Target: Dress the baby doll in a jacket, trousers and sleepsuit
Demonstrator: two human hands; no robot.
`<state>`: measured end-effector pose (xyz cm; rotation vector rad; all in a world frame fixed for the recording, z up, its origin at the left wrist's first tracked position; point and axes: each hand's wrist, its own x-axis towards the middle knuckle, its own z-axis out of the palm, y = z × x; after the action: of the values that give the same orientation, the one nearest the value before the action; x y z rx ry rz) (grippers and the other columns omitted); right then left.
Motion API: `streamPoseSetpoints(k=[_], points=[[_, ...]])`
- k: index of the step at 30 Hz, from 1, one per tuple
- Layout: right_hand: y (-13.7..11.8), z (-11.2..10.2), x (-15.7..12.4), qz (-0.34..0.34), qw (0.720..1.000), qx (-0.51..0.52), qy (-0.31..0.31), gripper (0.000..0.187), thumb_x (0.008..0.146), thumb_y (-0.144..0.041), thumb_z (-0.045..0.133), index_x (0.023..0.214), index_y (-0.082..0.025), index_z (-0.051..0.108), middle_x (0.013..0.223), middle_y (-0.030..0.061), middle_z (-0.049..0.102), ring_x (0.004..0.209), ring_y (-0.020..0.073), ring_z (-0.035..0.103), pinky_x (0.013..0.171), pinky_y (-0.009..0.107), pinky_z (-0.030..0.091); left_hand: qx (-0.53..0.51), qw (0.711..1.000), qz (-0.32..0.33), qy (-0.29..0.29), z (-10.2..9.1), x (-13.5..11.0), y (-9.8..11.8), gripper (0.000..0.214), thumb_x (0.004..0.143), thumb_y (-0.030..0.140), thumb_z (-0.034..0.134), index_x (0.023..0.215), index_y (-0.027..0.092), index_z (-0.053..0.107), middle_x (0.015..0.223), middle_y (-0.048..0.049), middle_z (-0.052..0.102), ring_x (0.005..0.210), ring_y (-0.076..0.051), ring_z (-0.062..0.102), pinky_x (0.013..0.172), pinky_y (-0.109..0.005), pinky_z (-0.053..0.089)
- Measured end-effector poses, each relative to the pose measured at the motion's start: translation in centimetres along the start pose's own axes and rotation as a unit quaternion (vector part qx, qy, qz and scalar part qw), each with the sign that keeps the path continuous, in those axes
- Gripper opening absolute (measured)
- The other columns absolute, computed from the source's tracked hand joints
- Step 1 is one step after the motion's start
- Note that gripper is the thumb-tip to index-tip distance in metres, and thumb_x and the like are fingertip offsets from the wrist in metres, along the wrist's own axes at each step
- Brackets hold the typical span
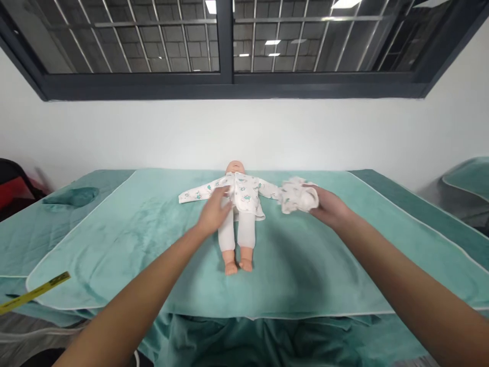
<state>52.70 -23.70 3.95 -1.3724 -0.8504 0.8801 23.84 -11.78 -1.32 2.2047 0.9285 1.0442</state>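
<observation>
A baby doll (237,204) lies on its back on a teal blanket (153,239), head toward the wall, wearing a white printed jacket and plain white trousers, feet bare. My left hand (214,211) rests with fingers stretched out on the doll's left side, at the jacket's hem. My right hand (328,206) is closed on a bunched white printed garment (296,196) lying just right of the doll's outstretched sleeve.
The blanket covers a table against a white wall under a dark-framed window (229,46). A crumpled teal cloth (72,196) lies far left. A yellow measuring tape (34,291) crosses the front left corner. Another teal-covered surface (468,176) stands at right.
</observation>
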Motion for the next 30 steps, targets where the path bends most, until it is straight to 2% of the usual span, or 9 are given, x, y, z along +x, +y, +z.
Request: streamPoseSetpoints(k=[4,8,12,15,17,21,24,27,30], points=[[-3.1,6.7,-2.4,-0.011,0.982,0.089,-0.169,0.03,0.09,-0.047,0.058,0.102,-0.02,0.065,0.102,0.0076,0.073,0.094,0.0213,0.069,0.082,0.035,0.058,-0.155,0.985,0.043,-0.07,0.9,-0.2,6.8,0.074,0.08,0.036,0.072,0.145,0.025,0.041,0.142,-0.0124,0.051,0.124,-0.026,0.054,0.1,-0.038,0.047],[-4.9,9.0,-5.3,-0.096,0.966,-0.094,-0.221,0.064,0.086,-0.052,0.066,0.142,-0.029,0.045,0.114,0.0053,0.069,0.098,0.0216,0.067,0.086,0.038,0.056,-0.16,0.987,0.029,0.005,-0.7,-0.4,8.7,0.043,0.084,0.028,0.062,0.126,0.02,0.062,0.124,-0.0096,0.064,0.112,-0.024,0.059,0.093,-0.035,0.048],[-6.4,9.5,-5.2,-0.261,0.884,-0.36,-0.147,0.071,0.082,-0.045,0.069,0.147,-0.03,0.044,0.121,0.0085,0.061,0.098,0.0261,0.064,0.09,0.045,0.052,-0.196,0.979,0.007,0.054,-2.9,0.9,9.0,0.028,0.079,0.024,0.063,0.106,0.018,0.07,0.104,-0.0036,0.071,0.095,-0.019,0.062,0.088,-0.031,0.047],[-7.7,10.2,-3.9,-0.381,0.82,-0.422,-0.059,0.077,0.081,-0.039,0.068,0.151,-0.029,0.037,0.136,0.0128,0.045,0.11,0.0295,0.058,0.092,0.047,0.051,-0.24,0.967,-0.012,0.081,-4.3,2.7,10.2,0.024,0.075,0.024,0.067,0.097,0.017,0.07,0.091,-0.0013,0.069,0.084,-0.016,0.059,0.077,-0.027,0.046],[-8.6,10.5,-3.3,-0.461,0.775,-0.429,-0.058,0.077,0.08,-0.033,0.069,0.15,-0.031,0.036,0.144,0.0117,0.038,0.124,0.0322,0.048,0.098,0.049,0.047,-0.265,0.96,-0.02,0.086,-5.1,3.5,11.3,0.02,0.074,0.024,0.067,0.092,0.017,0.07,0.085,-0.0002,0.067,0.077,-0.015,0.057,0.07,-0.025,0.044],[-9.9,10.4,-2.9,-0.537,0.717,-0.438,-0.074,0.036,0.084,-0.022,0.062,0.119,-0.03,0.06,0.137,0.0077,0.048,0.125,0.0319,0.044,0.097,0.05,0.045,-0.295,0.954,-0.016,0.048,-6.5,3.4,13.2,0.014,0.075,0.022,0.066,0.088,0.017,0.069,0.079,-0.0001,0.064,0.072,-0.014,0.056,0.064,-0.025,0.042],[-10.7,9.8,-3.3,-0.518,0.744,-0.415,-0.081,0.013,0.083,-0.019,0.06,0.094,-0.024,0.064,0.112,0.0071,0.061,0.105,0.0276,0.055,0.087,0.044,0.048,-0.288,0.956,-0.004,0.043,-7.6,2.6,13.7,0.016,0.072,0.018,0.068,0.089,0.018,0.069,0.084,-0.0019,0.067,0.078,-0.016,0.06,0.068,-0.027,0.047],[-12.0,9.4,-4.5,-0.46,0.806,-0.363,-0.081,0.001,0.08,-0.019,0.062,0.081,-0.021,0.063,0.091,0.004,0.061,0.085,0.0216,0.057,0.076,0.038,0.048,-0.251,0.959,0.011,0.129,-8.5,2.3,13.1,0.02,0.067,0.011,0.067,0.085,0.019,0.067,0.089,-0.0028,0.068,0.085,-0.017,0.062,0.074,-0.028,0.05],[-13.6,9.2,-6.1,-0.412,0.863,-0.267,-0.12,0.004,0.077,-0.02,0.067,0.076,-0.019,0.063,0.091,0.0024,0.061,0.079,0.0174,0.057,0.07,0.033,0.047,-0.266,0.946,0.011,0.185,-9.2,2.3,12.4,0.025,0.064,0.006,0.064,0.085,0.02,0.065,0.092,-0.0032,0.068,0.093,-0.019,0.064,0.078,-0.031,0.052]])
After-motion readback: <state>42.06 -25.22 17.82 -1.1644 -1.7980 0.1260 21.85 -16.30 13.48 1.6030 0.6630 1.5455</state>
